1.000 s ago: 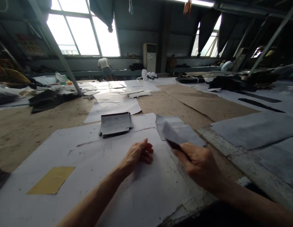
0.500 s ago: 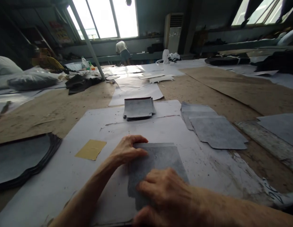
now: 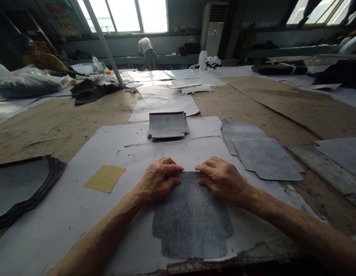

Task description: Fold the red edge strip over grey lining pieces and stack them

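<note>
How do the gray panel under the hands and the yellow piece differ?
Size: the gray panel is larger than the yellow piece.
Outline: the gray panel has notched near corners; the yellow piece is plainly four-sided.
Contact: the left hand and right hand touch the gray panel; neither touches the yellow piece.
Both lie on the white sheet.

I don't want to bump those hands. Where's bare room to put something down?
White paper between the yellow piece and left forearm, and brown table between the dark scraps and white paper. Crowded at the grey piece, under left hand and right hand.
</note>
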`<state>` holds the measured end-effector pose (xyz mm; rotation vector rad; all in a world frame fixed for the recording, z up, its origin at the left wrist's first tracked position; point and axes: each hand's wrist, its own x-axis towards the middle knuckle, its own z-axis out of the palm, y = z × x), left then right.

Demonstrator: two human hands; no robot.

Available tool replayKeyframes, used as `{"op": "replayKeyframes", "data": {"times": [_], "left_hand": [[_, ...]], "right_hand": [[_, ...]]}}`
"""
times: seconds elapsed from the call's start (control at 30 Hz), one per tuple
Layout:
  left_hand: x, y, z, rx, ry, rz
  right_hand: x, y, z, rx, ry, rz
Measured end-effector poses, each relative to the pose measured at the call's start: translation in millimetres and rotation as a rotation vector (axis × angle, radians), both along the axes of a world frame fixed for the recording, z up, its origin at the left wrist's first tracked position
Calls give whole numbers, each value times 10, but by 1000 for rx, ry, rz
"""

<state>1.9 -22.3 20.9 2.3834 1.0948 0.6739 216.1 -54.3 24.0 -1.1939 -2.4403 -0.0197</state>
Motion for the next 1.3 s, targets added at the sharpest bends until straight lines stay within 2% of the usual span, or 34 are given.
{"op": "replayKeyframes", "data": {"times": [0.2, 0.4, 0.6, 0.8, 1.03, 1.3], "left_hand": [[-34, 21, -68, 318, -58, -180], [-57, -22, -65, 411, 14, -278], [-45, -83, -44, 432, 155, -316], [-25, -96, -48, 414, 173, -306], [-41, -94, -34, 395, 208, -314], [-59, -110, 6, 347, 196, -318]], "right_hand": [[46, -46, -72, 109, 66, 88], [53, -111, -106, 224, -22, 139], [24, -136, -103, 278, -152, 140], [-16, -122, -73, 292, -221, 194], [-77, -96, -18, 376, -235, 174], [-144, -54, -79, 218, -246, 241]]}}
